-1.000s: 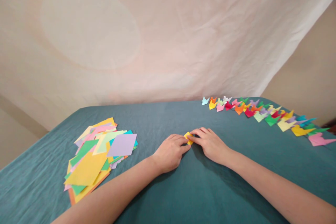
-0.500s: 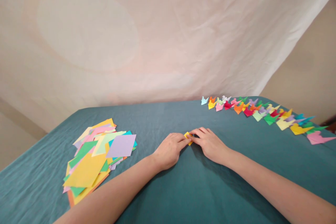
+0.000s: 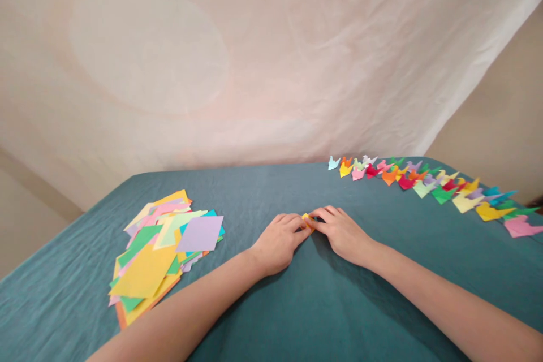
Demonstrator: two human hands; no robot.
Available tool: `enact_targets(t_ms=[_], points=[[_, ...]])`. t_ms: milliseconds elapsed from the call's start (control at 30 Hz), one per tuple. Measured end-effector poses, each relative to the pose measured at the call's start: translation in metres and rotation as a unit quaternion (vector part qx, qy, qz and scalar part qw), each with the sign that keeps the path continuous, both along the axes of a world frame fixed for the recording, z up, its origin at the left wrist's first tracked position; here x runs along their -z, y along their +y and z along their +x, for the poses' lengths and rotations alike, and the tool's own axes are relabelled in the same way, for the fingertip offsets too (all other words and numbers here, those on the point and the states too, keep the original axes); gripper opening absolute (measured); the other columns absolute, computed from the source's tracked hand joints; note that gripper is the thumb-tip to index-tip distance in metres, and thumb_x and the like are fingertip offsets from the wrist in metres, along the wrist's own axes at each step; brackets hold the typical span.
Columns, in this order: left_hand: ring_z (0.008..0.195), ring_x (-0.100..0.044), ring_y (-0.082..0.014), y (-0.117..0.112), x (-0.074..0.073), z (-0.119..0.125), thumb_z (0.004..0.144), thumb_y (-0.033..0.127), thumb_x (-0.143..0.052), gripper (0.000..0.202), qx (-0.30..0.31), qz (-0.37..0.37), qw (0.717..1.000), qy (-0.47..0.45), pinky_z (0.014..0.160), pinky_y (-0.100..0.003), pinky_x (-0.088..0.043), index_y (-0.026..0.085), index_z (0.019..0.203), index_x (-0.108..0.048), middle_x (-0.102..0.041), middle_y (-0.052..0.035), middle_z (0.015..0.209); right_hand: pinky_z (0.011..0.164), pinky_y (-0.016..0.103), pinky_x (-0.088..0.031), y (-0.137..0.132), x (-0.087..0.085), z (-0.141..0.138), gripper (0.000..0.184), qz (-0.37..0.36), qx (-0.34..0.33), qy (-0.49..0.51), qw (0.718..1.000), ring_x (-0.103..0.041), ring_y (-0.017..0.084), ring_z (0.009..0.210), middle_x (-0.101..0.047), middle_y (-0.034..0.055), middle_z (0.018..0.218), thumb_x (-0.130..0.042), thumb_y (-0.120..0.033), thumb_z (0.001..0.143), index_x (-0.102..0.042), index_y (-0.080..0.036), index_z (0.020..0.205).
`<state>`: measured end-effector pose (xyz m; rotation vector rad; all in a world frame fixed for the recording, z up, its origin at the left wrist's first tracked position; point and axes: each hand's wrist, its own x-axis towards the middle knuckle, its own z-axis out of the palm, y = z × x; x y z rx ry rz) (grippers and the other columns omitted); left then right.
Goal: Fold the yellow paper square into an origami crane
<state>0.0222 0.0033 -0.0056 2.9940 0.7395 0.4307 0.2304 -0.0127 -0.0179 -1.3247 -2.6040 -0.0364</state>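
Observation:
A small folded piece of yellow paper (image 3: 308, 223) lies at the middle of the table, mostly covered by fingertips. My left hand (image 3: 281, 242) holds its left side, with the fingers bent and closed together. From the other side, my right hand (image 3: 339, 233) grips the paper between thumb and fingers. Both hands rest low over the cloth, and the fingertips nearly meet on the paper. The exact folds are hidden under the fingers.
A loose pile of coloured paper squares (image 3: 144, 266) spreads to the left, beside my left forearm. Several folded paper birds (image 3: 443, 194) stand in slanting rows along the right. Teal cloth (image 3: 271, 317) covers the table, and a pale sheet (image 3: 271, 68) hangs behind it.
The view has shifted slightly, so the pile and birds sit a little further right. My fingers have closed in, covering more of the yellow paper.

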Motion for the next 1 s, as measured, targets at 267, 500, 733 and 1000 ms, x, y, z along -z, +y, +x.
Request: enact_targets(t_ms=[267, 500, 733, 1000], points=[[0.121, -0.039, -0.0221, -0.004, -0.009, 0.003, 0.087, 0.014, -0.044, 0.029, 0.004, 0.041, 0.999, 0.022, 0.1, -0.039, -0.032, 0.017, 0.114, -0.055, -0.053, -0.0091, 0.118, 0.082, 0.035, -0.036, -0.001, -0.003, -0.002, 0.049, -0.009, 0.004, -0.012, 1.0, -0.044, 0.023, 0.102, -0.055, 0.0081, 0.113, -0.042, -0.004, 0.083, -0.05, -0.026, 0.126], [0.118, -0.041, -0.0217, -0.004, -0.003, 0.001, 0.087, 0.016, -0.045, 0.024, 0.012, 0.032, 0.999, 0.01, 0.099, -0.038, -0.034, 0.016, 0.107, -0.059, -0.056, -0.0084, 0.112, 0.08, 0.036, -0.038, -0.003, -0.004, -0.003, 0.051, -0.011, -0.001, 0.022, 1.0, -0.046, 0.023, 0.101, -0.056, 0.0063, 0.114, -0.042, -0.004, 0.083, -0.049, -0.029, 0.127], [0.105, -0.047, -0.0201, -0.002, 0.001, -0.003, 0.082, 0.013, -0.049, 0.021, 0.004, -0.013, 1.0, -0.019, 0.092, -0.034, -0.038, 0.019, 0.096, -0.064, -0.057, -0.0048, 0.105, 0.086, 0.038, -0.041, 0.01, 0.015, 0.007, 0.05, -0.045, 0.0, 0.186, 0.982, -0.051, 0.02, 0.1, -0.06, 0.0037, 0.111, -0.04, -0.001, 0.078, -0.061, -0.029, 0.114], [0.108, -0.047, -0.021, -0.004, 0.003, -0.002, 0.08, 0.011, -0.047, 0.034, -0.06, -0.038, 0.994, -0.079, 0.093, -0.036, -0.039, 0.02, 0.112, -0.056, -0.055, -0.0067, 0.113, 0.091, 0.038, -0.043, 0.012, 0.019, 0.003, 0.028, -0.061, 0.046, 0.284, 0.956, -0.053, 0.022, 0.101, -0.058, 0.008, 0.108, -0.052, -0.026, 0.084, -0.06, -0.02, 0.11]])
